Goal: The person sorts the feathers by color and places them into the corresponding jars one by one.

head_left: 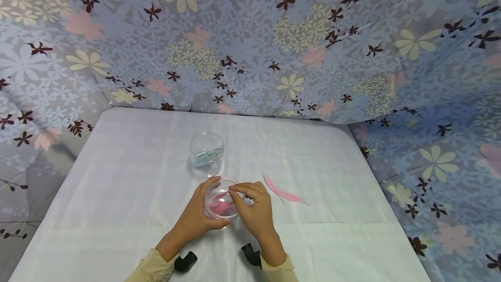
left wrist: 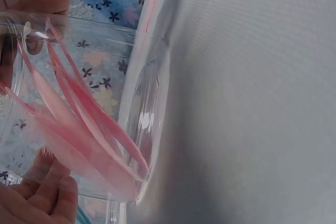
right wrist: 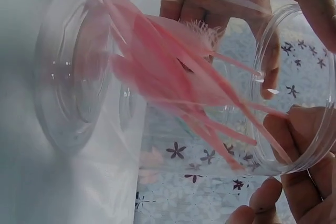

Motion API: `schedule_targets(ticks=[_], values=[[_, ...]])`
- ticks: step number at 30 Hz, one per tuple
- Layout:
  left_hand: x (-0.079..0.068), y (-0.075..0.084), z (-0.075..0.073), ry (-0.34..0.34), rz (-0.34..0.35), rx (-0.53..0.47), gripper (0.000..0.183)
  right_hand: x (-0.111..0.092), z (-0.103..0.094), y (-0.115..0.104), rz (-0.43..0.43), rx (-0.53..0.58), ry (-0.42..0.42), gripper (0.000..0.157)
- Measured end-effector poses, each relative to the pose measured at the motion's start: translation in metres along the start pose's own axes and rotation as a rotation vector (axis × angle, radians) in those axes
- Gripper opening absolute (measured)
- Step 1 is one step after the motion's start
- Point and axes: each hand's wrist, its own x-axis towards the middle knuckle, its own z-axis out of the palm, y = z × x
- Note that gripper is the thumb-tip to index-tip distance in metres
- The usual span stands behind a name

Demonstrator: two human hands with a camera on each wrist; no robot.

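Note:
A clear round jar [head_left: 224, 217] stands near the front of the white table, holding several pink feathers [left wrist: 86, 135]. My left hand [head_left: 195, 216] grips the jar from its left side, thumb near the front and fingers round the back. Over the mouth, my right hand [head_left: 256, 210] pinches the quill end of a pink feather [right wrist: 268, 110] between thumb and forefinger; the rest of that feather lies inside the jar. In the right wrist view, feather quills lean toward the rim. Two loose pink feathers [head_left: 287, 195] lie crossed on the table right of my right hand.
Just behind the held jar stands a second clear jar [head_left: 194, 151] with several teal feathers [head_left: 209, 156] in it. The white-covered table [head_left: 129, 177] meets a flowered cloth [head_left: 242, 55] at its back and right edges. Black pieces [head_left: 185, 262] sit at both wrists.

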Motion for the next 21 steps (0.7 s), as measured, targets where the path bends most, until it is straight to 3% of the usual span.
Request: schedule_targets(ticks=[5, 9, 14, 18, 21], values=[[-0.001, -0.001, 0.000, 0.007, -0.005, -0.013, 0.113, 0.002, -0.008, 0.002, 0.058, 0.052, -0.008, 0.018], [-0.002, -0.002, -0.002, 0.001, -0.016, -0.013, 0.113, 0.000, -0.024, 0.026, 0.175, 0.060, 0.096, 0.012], [-0.002, -0.002, -0.005, 0.008, -0.002, -0.007, 0.112, 0.000, -0.054, 0.069, 0.294, -0.183, 0.154, 0.011], [0.000, -0.001, -0.004, 0.002, -0.003, -0.033, 0.110, -0.004, -0.086, 0.086, 0.436, -0.459, 0.130, 0.013], [0.002, 0.000, -0.002, -0.009, -0.001, -0.035, 0.110, -0.012, -0.111, 0.095, 0.550, -0.579, 0.135, 0.016]])
